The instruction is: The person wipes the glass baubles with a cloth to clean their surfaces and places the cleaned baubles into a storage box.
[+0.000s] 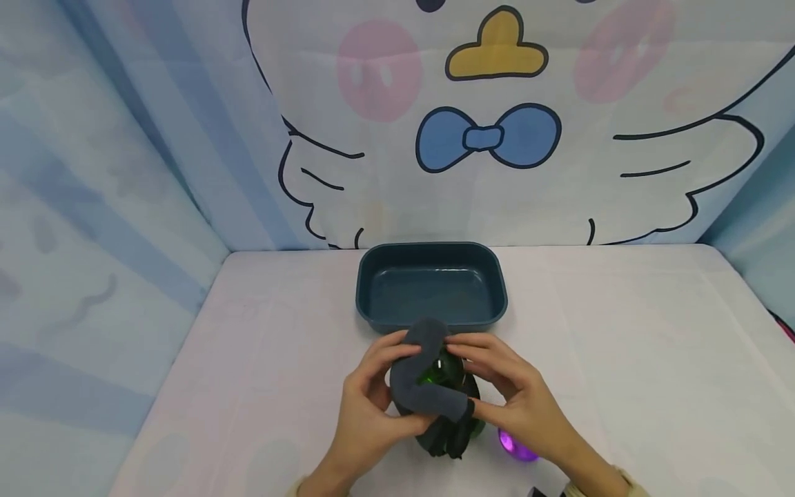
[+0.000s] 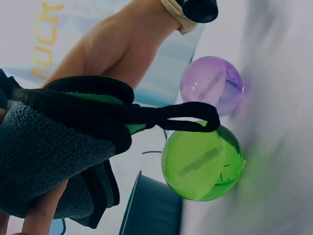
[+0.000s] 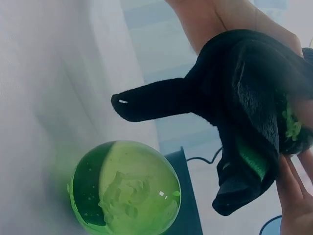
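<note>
Both hands hold a soft dark grey cloth piece (image 1: 406, 386) with black edging, raised above the table. My left hand (image 1: 369, 407) grips its left side, thumb below and fingers at the upper edge. At its right side, my right hand (image 1: 518, 390) pinches the edge between thumb and fingers. A black loop (image 2: 190, 116) hangs from the cloth in the left wrist view. Shiny green shows through the gap in its middle. Below it a clear green ball (image 3: 127, 188) sits on the table, with a purple ball (image 1: 517, 447) near my right hand, partly hidden by it.
A dark teal rectangular basin (image 1: 431, 286) stands just beyond the hands on the pale tablecloth (image 1: 261, 359). Behind the table hangs a printed curtain (image 1: 491, 207) with a bow tie drawn on it, and more cloth hangs at the left.
</note>
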Demonstrator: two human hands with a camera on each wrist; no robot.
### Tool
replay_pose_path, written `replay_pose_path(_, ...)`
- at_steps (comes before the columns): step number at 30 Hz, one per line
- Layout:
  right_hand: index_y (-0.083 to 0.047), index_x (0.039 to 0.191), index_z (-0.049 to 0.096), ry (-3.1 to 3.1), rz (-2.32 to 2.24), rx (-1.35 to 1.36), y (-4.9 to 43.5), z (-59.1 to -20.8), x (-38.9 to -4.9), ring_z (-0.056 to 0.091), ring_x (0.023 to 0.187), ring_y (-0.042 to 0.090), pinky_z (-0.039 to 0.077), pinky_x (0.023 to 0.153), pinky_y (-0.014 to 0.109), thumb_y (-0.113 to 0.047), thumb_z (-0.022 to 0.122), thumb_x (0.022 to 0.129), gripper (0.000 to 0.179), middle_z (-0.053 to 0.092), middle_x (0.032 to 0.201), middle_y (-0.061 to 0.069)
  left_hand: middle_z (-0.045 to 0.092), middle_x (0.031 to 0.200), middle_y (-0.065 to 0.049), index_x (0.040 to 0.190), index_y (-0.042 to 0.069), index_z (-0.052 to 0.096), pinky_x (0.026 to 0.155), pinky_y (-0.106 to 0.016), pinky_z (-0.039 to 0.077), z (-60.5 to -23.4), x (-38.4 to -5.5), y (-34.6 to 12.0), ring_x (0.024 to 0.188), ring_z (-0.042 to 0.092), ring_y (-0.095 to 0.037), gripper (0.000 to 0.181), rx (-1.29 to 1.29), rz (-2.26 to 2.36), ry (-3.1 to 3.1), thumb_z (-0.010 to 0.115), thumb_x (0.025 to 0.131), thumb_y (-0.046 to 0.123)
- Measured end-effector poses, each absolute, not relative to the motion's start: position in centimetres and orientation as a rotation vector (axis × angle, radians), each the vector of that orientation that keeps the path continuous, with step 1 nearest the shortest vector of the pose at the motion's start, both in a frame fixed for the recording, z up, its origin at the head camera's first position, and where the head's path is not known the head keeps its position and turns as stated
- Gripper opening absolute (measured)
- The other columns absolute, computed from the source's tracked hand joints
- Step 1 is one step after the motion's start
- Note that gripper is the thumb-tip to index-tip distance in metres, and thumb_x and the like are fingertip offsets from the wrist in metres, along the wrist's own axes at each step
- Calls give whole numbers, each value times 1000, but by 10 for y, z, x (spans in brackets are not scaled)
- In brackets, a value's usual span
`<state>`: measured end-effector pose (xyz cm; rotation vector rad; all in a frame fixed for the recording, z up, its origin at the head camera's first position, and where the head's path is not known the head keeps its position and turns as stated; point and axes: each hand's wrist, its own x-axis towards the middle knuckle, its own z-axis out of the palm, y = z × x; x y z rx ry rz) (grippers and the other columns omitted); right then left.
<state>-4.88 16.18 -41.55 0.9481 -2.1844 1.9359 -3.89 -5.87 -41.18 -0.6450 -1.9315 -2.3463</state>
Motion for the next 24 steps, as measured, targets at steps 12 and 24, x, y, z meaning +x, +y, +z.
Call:
replay_pose_path(12,-1,137,56,-2208,1862,925,162,-417,-50,56,125,11,53,94,24,12,72,80,60,57,136,5,44,147,-9,132,9,59,88,-41,58,-411,-36,-56,133,47,-31,65,-744,-2238,-2013,83,74,-5)
replay_pose_path(24,-5,133,61,-2249,1891,792,158,-411,-47,58,122,10,56,90,25,8,72,84,52,62,131,4,45,145,-9,131,9,59,88,-41,57,-412,-34,-54,133,46,-31,67,-693,-2232,-1992,83,70,-7)
